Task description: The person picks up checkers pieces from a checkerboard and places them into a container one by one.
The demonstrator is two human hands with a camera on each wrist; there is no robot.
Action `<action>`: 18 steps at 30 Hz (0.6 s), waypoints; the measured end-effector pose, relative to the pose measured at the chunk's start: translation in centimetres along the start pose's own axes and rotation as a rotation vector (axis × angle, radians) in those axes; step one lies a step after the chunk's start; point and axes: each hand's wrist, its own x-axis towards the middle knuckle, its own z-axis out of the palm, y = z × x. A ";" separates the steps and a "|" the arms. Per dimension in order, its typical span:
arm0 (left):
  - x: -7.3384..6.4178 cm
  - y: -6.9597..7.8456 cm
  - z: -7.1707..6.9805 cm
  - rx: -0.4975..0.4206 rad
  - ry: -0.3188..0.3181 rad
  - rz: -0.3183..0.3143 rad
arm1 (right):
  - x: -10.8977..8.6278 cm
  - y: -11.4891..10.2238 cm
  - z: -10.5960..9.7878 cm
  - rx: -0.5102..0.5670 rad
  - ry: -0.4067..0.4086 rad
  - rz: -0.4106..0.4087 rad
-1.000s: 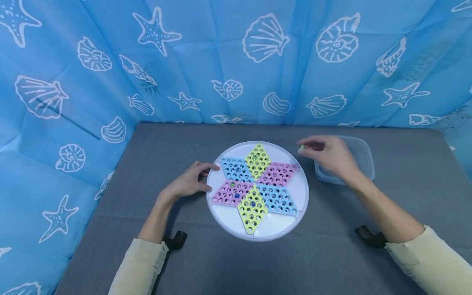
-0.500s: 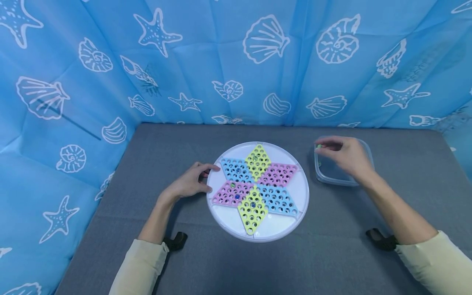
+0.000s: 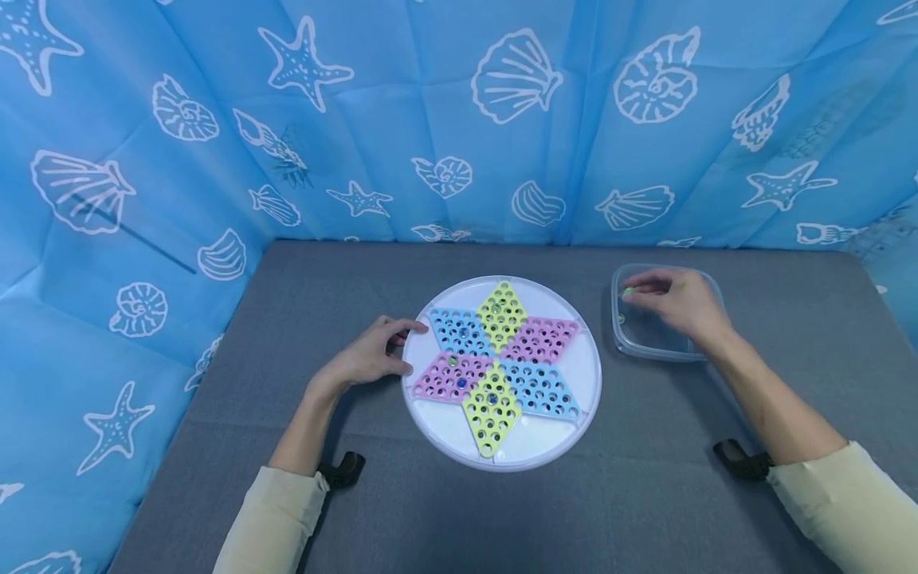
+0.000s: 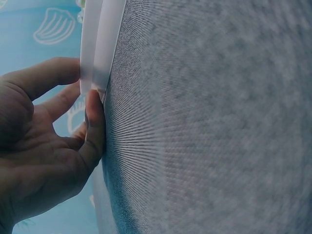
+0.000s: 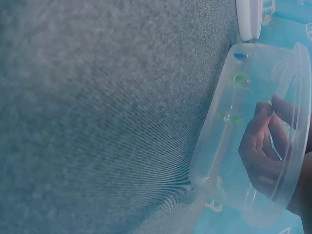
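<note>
A round white Chinese checkers board with a pink, blue and yellow star lies on the table, a few blue and green marbles in its holes. At its left rim my left hand holds the edge, fingers and thumb on the rim in the left wrist view. My right hand is inside a clear plastic container, pinching a green marble at the fingertips in the head view. The right wrist view shows the hand through the container's wall; there the pinched marble is hard to make out.
Loose marbles lie in the container, among them a green marble and a blue marble. A grey cloth covers the table. Behind hangs a blue curtain printed with shells and starfish.
My right hand has moved right, from between board and container into the container, with the green marble at its fingertips. The left hand has stayed on the board's rim.
</note>
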 end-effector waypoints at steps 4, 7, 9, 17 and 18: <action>0.0 -0.1 0.0 -0.008 0.000 -0.013 | 0.6 0.2 0.0 -0.015 -0.028 0.029; 0.0 0.0 0.0 -0.010 0.000 -0.009 | 0.9 0.4 0.1 -0.026 -0.040 0.049; 0.0 0.0 0.0 -0.006 0.000 -0.002 | 1.2 0.5 0.2 -0.027 -0.044 0.064; 0.1 0.0 0.0 -0.006 -0.006 -0.003 | 1.5 1.1 0.6 -0.043 -0.047 0.080; 0.1 0.0 0.0 -0.007 -0.006 -0.005 | 1.5 1.0 0.6 -0.042 -0.052 0.080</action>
